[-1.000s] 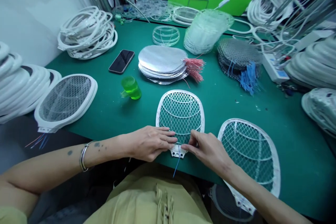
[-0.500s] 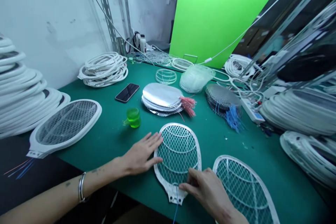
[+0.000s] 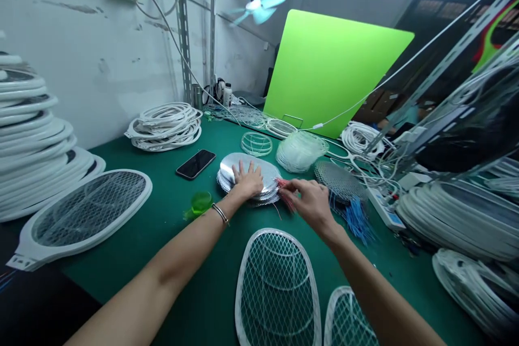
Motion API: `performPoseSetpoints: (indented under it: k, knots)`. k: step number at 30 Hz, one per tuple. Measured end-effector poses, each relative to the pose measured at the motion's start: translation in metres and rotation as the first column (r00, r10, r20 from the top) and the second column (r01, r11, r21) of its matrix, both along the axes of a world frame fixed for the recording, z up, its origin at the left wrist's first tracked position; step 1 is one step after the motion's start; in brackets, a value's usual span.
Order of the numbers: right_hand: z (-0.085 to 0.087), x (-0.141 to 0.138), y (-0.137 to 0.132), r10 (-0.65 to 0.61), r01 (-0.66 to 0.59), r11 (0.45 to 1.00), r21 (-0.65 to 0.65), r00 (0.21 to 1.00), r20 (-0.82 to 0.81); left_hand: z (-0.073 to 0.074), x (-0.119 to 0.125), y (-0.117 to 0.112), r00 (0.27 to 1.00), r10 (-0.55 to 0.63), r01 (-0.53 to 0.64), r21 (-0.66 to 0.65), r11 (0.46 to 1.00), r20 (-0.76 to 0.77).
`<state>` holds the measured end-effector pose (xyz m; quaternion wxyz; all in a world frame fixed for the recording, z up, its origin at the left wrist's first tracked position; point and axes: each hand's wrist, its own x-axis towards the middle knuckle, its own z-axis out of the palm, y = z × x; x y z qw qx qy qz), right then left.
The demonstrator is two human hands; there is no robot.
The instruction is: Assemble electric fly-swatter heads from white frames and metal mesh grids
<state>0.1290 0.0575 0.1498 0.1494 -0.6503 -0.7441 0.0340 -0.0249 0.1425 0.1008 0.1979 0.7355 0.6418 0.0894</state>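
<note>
To handle this well from my end, I want the left hand [image 3: 248, 180] pressing flat and lightly, so the pile of metal mesh sheets [image 3: 268, 174] neither slides nor bends, while the right hand [image 3: 310, 200] sorts the red wires [image 3: 287, 201] gently; a hard tug could, I judge, kink a wire or drag several sheets along. My left grip is spread wide, palm down on the pile and closed around nothing; my right grip has thumb and fingers drawn close at the wires, but the blur means I cannot tell whether it pinches any. The pile lies on the green worktop [image 3: 203, 292], beyond a white lattice frame [image 3: 278, 284]. Its sheets look thin, silvery and rounded, stacked slightly unevenly, with the wires bunched at the right edge and 1 strand straying toward the frame.
</note>
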Motion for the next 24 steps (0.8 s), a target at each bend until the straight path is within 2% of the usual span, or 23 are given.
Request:
performPoseSetpoints:
  k: [3, 6, 9, 15, 21, 24]
  knots:
    - [-0.008, -0.008, 0.058, -0.070, 0.074, 0.997, -0.026, 0.988, 0.138, -0.021, -0.001, 0.013, 0.999, 0.040, -0.042, -0.099, 0.994, -0.023]
    - [-0.018, -0.012, 0.089, -0.074, 0.106, 0.988, -0.113, 0.964, 0.255, -0.030, -0.003, 0.012, 0.999, 0.040, -0.043, -0.124, 0.991, -0.026]
    - [-0.020, -0.015, 0.102, -0.070, 0.145, 0.970, -0.195, 0.935, 0.348, -0.030, -0.004, 0.012, 0.999, 0.034, -0.037, -0.128, 0.991, -0.021]
    - [-0.013, -0.021, 0.114, -0.056, 0.201, 0.938, -0.283, 0.893, 0.447, -0.034, -0.004, 0.015, 0.999, 0.034, -0.034, -0.119, 0.992, -0.006]
    - [-0.013, -0.024, 0.127, 0.010, 0.163, 0.916, -0.366, 0.904, 0.428, -0.036, -0.003, 0.018, 0.999, 0.048, -0.046, -0.098, 0.994, 0.020]
    - [-0.007, -0.020, 0.133, -0.017, 0.181, 0.896, -0.405, 0.927, 0.376, -0.030, -0.006, 0.015, 0.996, 0.070, -0.067, -0.043, 0.997, 0.057]
